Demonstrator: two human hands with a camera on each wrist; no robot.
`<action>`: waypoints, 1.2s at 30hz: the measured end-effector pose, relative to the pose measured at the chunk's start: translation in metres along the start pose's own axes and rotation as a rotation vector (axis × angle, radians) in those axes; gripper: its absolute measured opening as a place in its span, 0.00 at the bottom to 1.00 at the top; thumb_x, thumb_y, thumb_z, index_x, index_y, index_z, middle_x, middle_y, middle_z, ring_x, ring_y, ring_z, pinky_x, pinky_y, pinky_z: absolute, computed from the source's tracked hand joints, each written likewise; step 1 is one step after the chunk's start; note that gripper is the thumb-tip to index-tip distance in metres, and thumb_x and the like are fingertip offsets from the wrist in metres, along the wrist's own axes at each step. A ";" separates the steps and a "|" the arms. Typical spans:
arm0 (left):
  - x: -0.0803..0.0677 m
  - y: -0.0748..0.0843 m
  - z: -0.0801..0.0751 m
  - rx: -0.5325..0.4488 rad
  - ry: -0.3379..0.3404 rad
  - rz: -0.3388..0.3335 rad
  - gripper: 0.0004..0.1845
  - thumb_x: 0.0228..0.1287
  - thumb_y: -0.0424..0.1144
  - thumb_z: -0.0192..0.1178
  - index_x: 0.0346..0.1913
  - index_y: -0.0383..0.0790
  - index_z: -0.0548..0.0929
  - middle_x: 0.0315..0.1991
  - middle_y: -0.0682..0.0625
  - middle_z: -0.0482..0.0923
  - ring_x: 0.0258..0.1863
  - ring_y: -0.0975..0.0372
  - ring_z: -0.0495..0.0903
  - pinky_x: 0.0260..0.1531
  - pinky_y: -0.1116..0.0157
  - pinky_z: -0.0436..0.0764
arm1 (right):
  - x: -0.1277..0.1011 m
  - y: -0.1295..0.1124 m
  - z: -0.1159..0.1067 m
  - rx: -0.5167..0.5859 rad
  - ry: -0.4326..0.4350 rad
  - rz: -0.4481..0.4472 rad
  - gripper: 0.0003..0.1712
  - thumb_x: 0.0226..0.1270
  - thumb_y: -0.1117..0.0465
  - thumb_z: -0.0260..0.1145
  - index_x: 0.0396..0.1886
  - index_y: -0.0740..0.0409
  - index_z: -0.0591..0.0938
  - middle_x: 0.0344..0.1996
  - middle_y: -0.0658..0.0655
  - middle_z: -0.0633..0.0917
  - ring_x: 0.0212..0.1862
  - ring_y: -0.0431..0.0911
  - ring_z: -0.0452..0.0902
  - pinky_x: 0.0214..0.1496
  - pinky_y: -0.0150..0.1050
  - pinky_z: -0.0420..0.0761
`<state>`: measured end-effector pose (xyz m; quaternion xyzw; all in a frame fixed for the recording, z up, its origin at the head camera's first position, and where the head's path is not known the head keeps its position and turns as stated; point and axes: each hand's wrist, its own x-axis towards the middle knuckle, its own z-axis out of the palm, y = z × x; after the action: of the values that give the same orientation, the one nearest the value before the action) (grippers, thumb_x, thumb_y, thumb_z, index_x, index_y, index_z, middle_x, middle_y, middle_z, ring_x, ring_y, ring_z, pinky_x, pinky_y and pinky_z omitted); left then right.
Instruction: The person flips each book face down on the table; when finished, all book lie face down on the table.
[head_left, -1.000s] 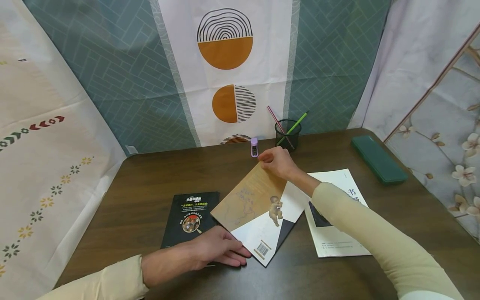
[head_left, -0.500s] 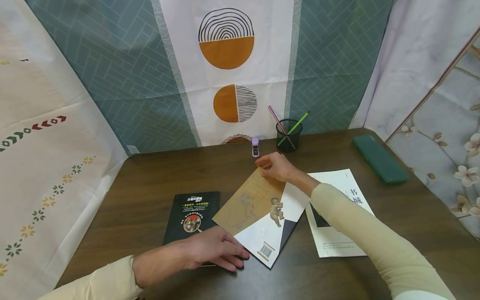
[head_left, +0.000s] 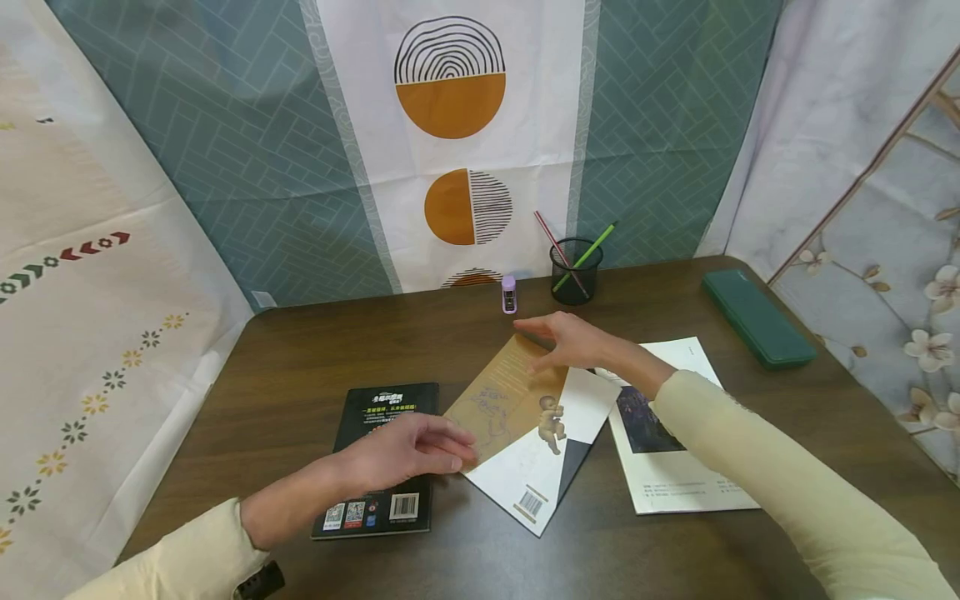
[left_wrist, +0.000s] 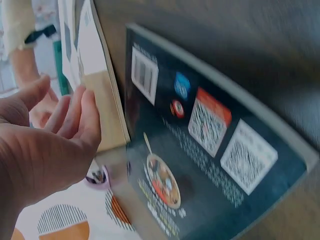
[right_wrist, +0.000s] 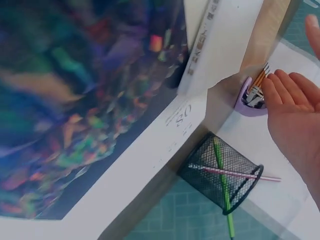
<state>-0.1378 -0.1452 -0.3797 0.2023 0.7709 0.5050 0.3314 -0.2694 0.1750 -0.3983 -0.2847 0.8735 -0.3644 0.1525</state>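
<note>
A tan-and-white book (head_left: 517, 417) with a cherub figure lies angled mid-table. My left hand (head_left: 408, 454), fingers relaxed and bent a little, hovers over its left corner and the right edge of a black book (head_left: 375, 500). The left wrist view shows that hand (left_wrist: 55, 135) with no object in it, beside the black book's back cover (left_wrist: 185, 120). Over the tan book's upper end is my right hand (head_left: 573, 342), thumb and fingers spread apart. Its palm (right_wrist: 295, 110) holds nothing in the right wrist view. A white book (head_left: 675, 487) with a dark picture lies under the right forearm.
A black mesh pencil cup (head_left: 576, 279) with a red and a green pencil stands at the back edge. Left of it is a small purple item (head_left: 509, 296). A green case (head_left: 757, 321) lies at the back right, and patterned cloths hang around the table.
My right hand has let go of the tan-and-white book's upper corner and shifted right. My left hand has lifted off its lower left side and moved up and left, uncovering the black book's lower part.
</note>
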 end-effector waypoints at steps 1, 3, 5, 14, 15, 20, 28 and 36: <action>0.001 -0.001 -0.003 0.038 0.021 0.021 0.20 0.75 0.34 0.68 0.64 0.29 0.82 0.56 0.40 0.87 0.54 0.52 0.86 0.53 0.64 0.84 | -0.004 0.000 0.000 -0.011 -0.012 -0.006 0.48 0.65 0.66 0.80 0.79 0.72 0.65 0.77 0.69 0.69 0.79 0.64 0.62 0.78 0.58 0.64; 0.002 -0.003 -0.008 0.099 0.067 0.060 0.23 0.73 0.35 0.69 0.66 0.29 0.81 0.57 0.40 0.86 0.56 0.51 0.85 0.54 0.62 0.84 | -0.011 -0.002 -0.001 -0.035 -0.028 -0.021 0.51 0.63 0.64 0.81 0.80 0.71 0.65 0.78 0.68 0.68 0.79 0.64 0.62 0.78 0.59 0.64; 0.004 -0.005 -0.013 0.172 0.122 0.092 0.27 0.71 0.36 0.72 0.68 0.29 0.78 0.60 0.39 0.84 0.59 0.49 0.83 0.58 0.57 0.83 | -0.018 -0.004 0.000 -0.052 -0.032 -0.034 0.53 0.61 0.62 0.83 0.80 0.70 0.65 0.78 0.67 0.68 0.79 0.63 0.62 0.77 0.59 0.65; 0.011 -0.018 -0.026 0.438 0.332 0.158 0.51 0.61 0.45 0.80 0.81 0.33 0.63 0.76 0.40 0.71 0.70 0.42 0.73 0.67 0.42 0.74 | -0.047 -0.007 0.008 -0.062 -0.014 -0.038 0.64 0.55 0.56 0.87 0.84 0.67 0.59 0.78 0.68 0.68 0.79 0.64 0.62 0.75 0.64 0.67; 0.012 -0.020 -0.028 0.450 0.334 0.164 0.52 0.60 0.46 0.81 0.81 0.34 0.62 0.77 0.39 0.69 0.70 0.41 0.73 0.67 0.41 0.74 | -0.050 -0.007 0.009 -0.057 -0.011 -0.031 0.64 0.55 0.56 0.87 0.84 0.66 0.59 0.78 0.68 0.68 0.79 0.64 0.62 0.75 0.65 0.66; 0.016 -0.024 -0.035 0.510 0.326 0.173 0.56 0.58 0.48 0.82 0.82 0.35 0.60 0.80 0.38 0.64 0.72 0.39 0.70 0.68 0.39 0.72 | -0.065 -0.003 0.010 -0.032 0.012 0.004 0.63 0.55 0.56 0.87 0.84 0.65 0.60 0.81 0.66 0.64 0.81 0.65 0.58 0.76 0.66 0.64; 0.020 -0.034 -0.043 0.599 0.279 0.200 0.59 0.54 0.51 0.84 0.83 0.37 0.60 0.80 0.38 0.64 0.71 0.40 0.70 0.66 0.39 0.74 | -0.092 0.008 0.006 -0.072 0.066 0.048 0.65 0.52 0.54 0.88 0.84 0.65 0.60 0.81 0.67 0.64 0.80 0.67 0.59 0.75 0.67 0.65; 0.024 -0.045 -0.043 0.763 0.209 0.238 0.61 0.53 0.59 0.83 0.83 0.38 0.62 0.79 0.43 0.66 0.74 0.47 0.67 0.70 0.41 0.72 | -0.113 0.022 0.010 -0.112 0.090 0.111 0.66 0.51 0.54 0.89 0.84 0.64 0.61 0.81 0.68 0.64 0.77 0.70 0.63 0.72 0.64 0.70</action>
<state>-0.1845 -0.1760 -0.4168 0.3461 0.9035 0.2357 0.0918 -0.1837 0.2502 -0.4146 -0.2274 0.9127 -0.3185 0.1171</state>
